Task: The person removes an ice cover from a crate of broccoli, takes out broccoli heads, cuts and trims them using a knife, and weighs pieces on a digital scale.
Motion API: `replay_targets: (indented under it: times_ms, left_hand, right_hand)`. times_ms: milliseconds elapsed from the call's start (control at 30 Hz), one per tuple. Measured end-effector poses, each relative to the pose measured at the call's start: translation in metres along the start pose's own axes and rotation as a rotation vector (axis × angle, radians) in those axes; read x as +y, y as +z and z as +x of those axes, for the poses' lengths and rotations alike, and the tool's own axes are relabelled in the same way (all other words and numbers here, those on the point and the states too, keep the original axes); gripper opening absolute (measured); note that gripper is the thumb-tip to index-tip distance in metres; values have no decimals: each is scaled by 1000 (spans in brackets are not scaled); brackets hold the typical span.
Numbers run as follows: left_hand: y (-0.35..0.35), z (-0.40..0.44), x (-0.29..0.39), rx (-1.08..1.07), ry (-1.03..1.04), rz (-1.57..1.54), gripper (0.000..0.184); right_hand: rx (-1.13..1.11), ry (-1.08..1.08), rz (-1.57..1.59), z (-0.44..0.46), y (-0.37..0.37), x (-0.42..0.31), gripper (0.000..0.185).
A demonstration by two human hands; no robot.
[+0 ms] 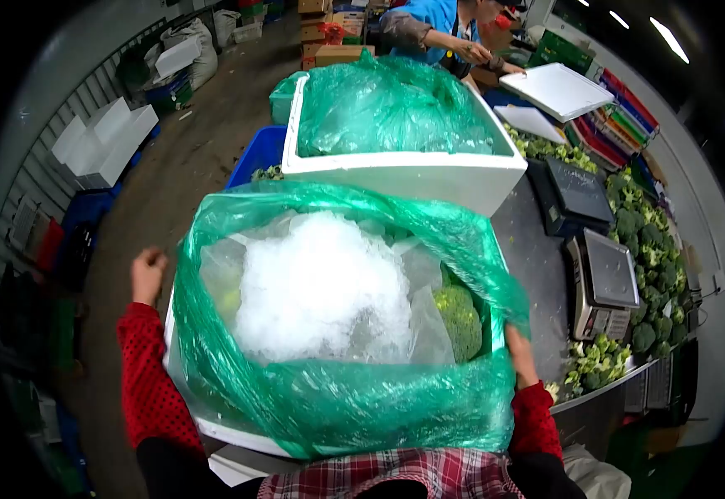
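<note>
A white foam box [242, 438] lined with a green plastic bag [379, 403] stands in front of me. Inside, a heap of white crushed ice [321, 283] lies on clear film over broccoli [460, 322]. My left hand [148, 274] is beside the box's left side, off the bag, with its fingers curled and nothing visible in them. At the right edge, my right hand [520, 353] touches the green bag; its fingers are partly hidden by the plastic, so its grip is unclear.
Behind stands another foam box [404, 179] with a green bag. A co-worker [433, 33] touches a white lid [558, 90] at the back. Scales [610, 270] and broccoli [653, 274] are on the metal table [533, 258] at right. A blue crate [261, 154] stands behind-left.
</note>
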State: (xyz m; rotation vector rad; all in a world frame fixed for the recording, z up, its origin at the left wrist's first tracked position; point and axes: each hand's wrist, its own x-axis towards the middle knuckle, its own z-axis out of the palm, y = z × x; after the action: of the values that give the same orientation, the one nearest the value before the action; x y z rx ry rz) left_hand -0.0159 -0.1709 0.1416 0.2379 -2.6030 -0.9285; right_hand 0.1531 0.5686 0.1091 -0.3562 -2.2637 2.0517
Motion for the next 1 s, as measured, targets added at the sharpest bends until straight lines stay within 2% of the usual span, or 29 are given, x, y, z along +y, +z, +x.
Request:
replay_targets:
  times_ms: [33,67,133,233,300,367,400,433,500,533,567,633,667,700,733,767,800,833,867,933,967,1000]
  left_hand:
    - [-18,-12,26,89,57,-142,34]
    - [-43,-25,100,82,135,-214,38]
    - [-32,-67,181,-166,199,-373,39]
    - [-15,-121,227,-522,548,6,46]
    - [-35,-160,241,-572,749,94,35]
    - [-66,-200,242,-563,703,144,31]
    - [-76,-218,233,-461,716,190,37]
    - [-88,-234,223,-466,679,203,37]
    - [-107,-254,197,-292,566,229,40]
    - [-110,-265,187,-205,471,190,38]
    - [-111,-271,183,-204,458,195,38]
    - [-111,-275,183,-207,327,329,52]
    - [-100,-274,187,-104,467,520,66]
    - [-93,-269,206,-21,567,551,64]
    - [-86,-263,224,63,671,584,62]
    - [-73,-256,231,83,671,596,62]
    - [-68,-252,240,-27,727,478,58]
    - [-69,-253,242,-138,772,350,55]
    - [-75,-255,234,-114,760,352,55]
    - [-94,-262,206,-434,674,306,39]
    - [-105,-269,184,-427,659,313,39]
    - [-112,-275,157,-325,569,287,33]
  right_hand:
    - [-47,43,161,-9,-14,2,56]
    - [-80,73,354,-9,-16,13,62]
    - [-115,88,649,19,-42,24,79]
    - [-96,406,1017,58,-53,93,74]
    - [-52,355,1151,7,-35,101,70]
    - [-49,239,1165,-80,-18,82,65]
    - [-48,212,1120,-113,-19,75,63]
    - [-45,242,961,-136,-30,73,61]
    - [-39,290,516,-158,-68,72,65]
    - [34,261,399,-156,-78,59,65]
    - [108,228,282,-155,-82,38,66]
    - [183,-189,-264,-138,-55,-46,67]
    - [138,-370,-378,-127,-28,-81,64]
    - [94,-560,-489,-119,1,-109,62]
    - [-57,-655,-652,-117,27,-127,59]
    - [-195,-757,-816,-114,51,-133,55]
    - [-339,-843,-934,-119,67,-137,42]
    - [-502,-840,-863,-127,71,-137,27]
    - [-665,-650,-665,-138,68,-145,18]
    - [-800,-421,-423,-159,48,-153,14]
    - [-795,-285,-340,-170,37,-146,14]
    - [-752,-197,-303,-174,27,-136,11]
